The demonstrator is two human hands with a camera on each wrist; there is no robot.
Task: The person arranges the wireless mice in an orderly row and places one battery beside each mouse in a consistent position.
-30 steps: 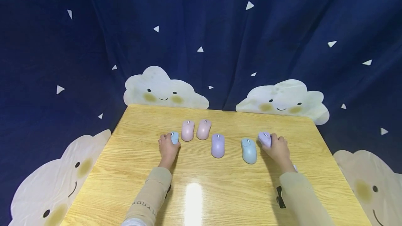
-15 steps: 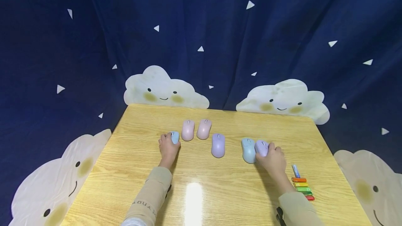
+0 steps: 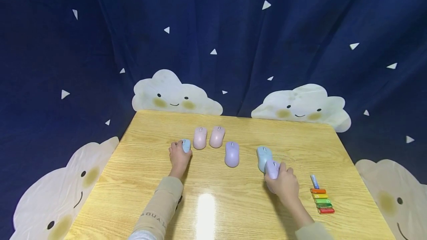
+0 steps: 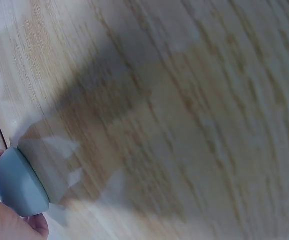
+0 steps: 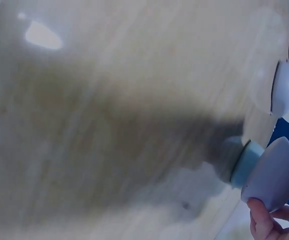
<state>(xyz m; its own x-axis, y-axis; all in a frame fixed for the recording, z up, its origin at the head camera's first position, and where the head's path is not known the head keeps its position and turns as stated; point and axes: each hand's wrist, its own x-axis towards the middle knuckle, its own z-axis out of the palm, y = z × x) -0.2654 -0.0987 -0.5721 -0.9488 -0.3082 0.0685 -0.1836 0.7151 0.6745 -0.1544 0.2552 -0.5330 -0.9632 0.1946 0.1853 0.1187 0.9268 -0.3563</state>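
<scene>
At the left of the row, my left hand grips a light blue computer mouse, with fingers on both its sides in the left wrist view. My right hand holds a purple computer mouse by its sides. In the right wrist view this purple mouse looks tilted and raised off the table. Partly behind it is a second light blue mouse; whether the two touch I cannot tell. Another purple mouse and two pink mice, one left and one right, lie between the hands.
Several small coloured batteries lie in a column at the right, from a blue one down to a red one. The wooden table ends at the back against a dark blue curtain with clouds.
My right hand has carried the purple mouse leftward and then back toward me, from right of the light blue mouse to its near end. The batteries came into sight. The left hand stays put.
</scene>
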